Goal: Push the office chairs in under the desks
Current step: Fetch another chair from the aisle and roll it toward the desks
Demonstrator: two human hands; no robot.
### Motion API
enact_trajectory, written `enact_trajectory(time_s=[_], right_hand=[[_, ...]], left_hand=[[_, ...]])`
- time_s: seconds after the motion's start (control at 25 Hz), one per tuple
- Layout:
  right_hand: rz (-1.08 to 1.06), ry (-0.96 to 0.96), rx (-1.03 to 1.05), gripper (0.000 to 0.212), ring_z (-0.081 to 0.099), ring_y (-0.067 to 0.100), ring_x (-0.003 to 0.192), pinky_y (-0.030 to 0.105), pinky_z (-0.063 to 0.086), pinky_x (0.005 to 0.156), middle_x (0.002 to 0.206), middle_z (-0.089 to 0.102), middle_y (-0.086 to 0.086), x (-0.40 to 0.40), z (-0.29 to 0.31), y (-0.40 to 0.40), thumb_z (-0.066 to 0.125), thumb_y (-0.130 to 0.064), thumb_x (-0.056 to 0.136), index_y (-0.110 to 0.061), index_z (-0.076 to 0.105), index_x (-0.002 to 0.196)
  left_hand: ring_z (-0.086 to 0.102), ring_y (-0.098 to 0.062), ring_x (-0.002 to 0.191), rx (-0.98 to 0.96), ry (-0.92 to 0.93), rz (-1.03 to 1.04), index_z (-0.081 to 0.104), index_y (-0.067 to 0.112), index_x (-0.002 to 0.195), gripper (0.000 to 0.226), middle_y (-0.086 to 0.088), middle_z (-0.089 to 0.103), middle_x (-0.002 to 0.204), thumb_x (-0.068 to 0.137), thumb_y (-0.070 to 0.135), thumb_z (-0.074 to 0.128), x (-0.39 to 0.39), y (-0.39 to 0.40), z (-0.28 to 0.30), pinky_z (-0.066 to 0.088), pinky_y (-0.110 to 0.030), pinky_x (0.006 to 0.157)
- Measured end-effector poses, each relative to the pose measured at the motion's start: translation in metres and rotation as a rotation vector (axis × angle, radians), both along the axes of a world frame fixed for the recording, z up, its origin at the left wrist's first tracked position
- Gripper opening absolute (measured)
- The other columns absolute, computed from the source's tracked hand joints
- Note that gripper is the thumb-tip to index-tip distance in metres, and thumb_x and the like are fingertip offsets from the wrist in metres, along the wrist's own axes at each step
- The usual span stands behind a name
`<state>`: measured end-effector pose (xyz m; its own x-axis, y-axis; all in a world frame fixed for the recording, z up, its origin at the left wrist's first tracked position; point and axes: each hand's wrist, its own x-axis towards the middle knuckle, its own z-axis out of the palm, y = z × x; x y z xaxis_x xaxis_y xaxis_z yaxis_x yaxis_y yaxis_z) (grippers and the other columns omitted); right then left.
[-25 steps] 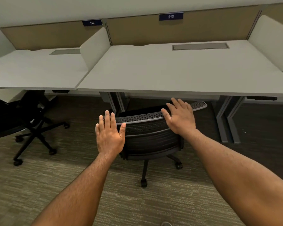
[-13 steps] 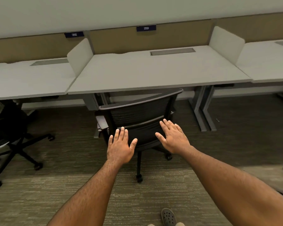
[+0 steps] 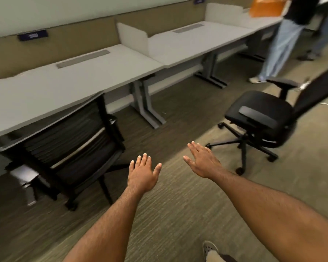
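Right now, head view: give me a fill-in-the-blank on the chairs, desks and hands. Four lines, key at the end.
1. The mesh-back chair at left sits pushed in under the ____.
2. The padded chair at right stands out on the ____, clear of any desk.
3. Both the left hand and the right hand are open and hold ____.
4. Upright white ____ separate neighbouring desktops.

Missing words: desk; carpet; nothing; dividers
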<state>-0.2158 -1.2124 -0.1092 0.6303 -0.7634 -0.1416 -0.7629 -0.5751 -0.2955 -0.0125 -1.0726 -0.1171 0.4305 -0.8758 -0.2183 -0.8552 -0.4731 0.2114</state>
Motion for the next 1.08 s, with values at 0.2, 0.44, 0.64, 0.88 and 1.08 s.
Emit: enact_trajectory(time_s=[0.2, 0.44, 0.64, 0.88, 1.08], right_hand=[[-0.268, -0.001, -0.012, 0.072, 0.008, 0.019, 0.151, 0.038, 0.006, 0.12, 0.166, 0.01, 0.006, -0.14, 0.004, -0.019, 0.027, -0.058, 0.101, -0.016, 0.014, 0.158], [-0.473, -0.025, 0.001, 0.074, 0.009, 0.02, 0.151, 0.041, 0.008, 0.12, 0.166, 0.005, 0.006, -0.31, 0.009, -0.037, 0.03, -0.058, 0.1, -0.017, 0.011, 0.158], [-0.579, -0.044, -0.049, 0.075, 0.008, 0.023, 0.151, 0.042, 0.012, 0.119, 0.167, 0.001, 0.006, -0.446, 0.02, -0.064, 0.03, -0.059, 0.1, -0.018, 0.009, 0.158], [-0.67, -0.002, -0.09, 0.076, 0.001, 0.023, 0.152, 0.046, 0.003, 0.121, 0.166, -0.005, 0.004, -0.563, 0.026, -0.095, 0.026, -0.061, 0.1, -0.02, 0.0, 0.158], [-0.722, -0.025, -0.095, 0.08, -0.003, 0.021, 0.152, 0.049, 0.002, 0.121, 0.166, -0.01, 0.002, -0.604, 0.026, -0.15, 0.025, -0.064, 0.098, -0.021, -0.006, 0.158]], left_hand=[[0.003, -0.019, 0.151, -0.024, -0.018, -0.278, 0.021, 0.014, 0.155, 0.078, -0.003, 0.008, 0.165, 0.096, 0.065, 0.014, -0.114, -0.071, 0.008, -0.003, -0.041, 0.12], [0.005, -0.021, 0.151, -0.031, 0.026, -0.48, 0.024, 0.015, 0.154, 0.075, -0.005, 0.01, 0.165, 0.098, 0.063, 0.013, -0.286, -0.139, 0.018, -0.002, -0.044, 0.121], [0.002, -0.021, 0.151, -0.063, 0.039, -0.617, 0.024, 0.016, 0.155, 0.076, -0.005, 0.007, 0.165, 0.097, 0.064, 0.012, -0.432, -0.194, 0.033, -0.006, -0.043, 0.118], [-0.003, -0.019, 0.151, -0.177, 0.053, -0.717, 0.023, 0.016, 0.155, 0.077, -0.003, 0.001, 0.166, 0.096, 0.065, 0.016, -0.547, -0.259, 0.047, -0.007, -0.041, 0.119], [-0.015, -0.02, 0.15, -0.237, 0.074, -0.749, 0.021, 0.017, 0.155, 0.077, -0.004, -0.009, 0.165, 0.096, 0.066, 0.016, -0.595, -0.33, 0.054, -0.009, -0.043, 0.118]])
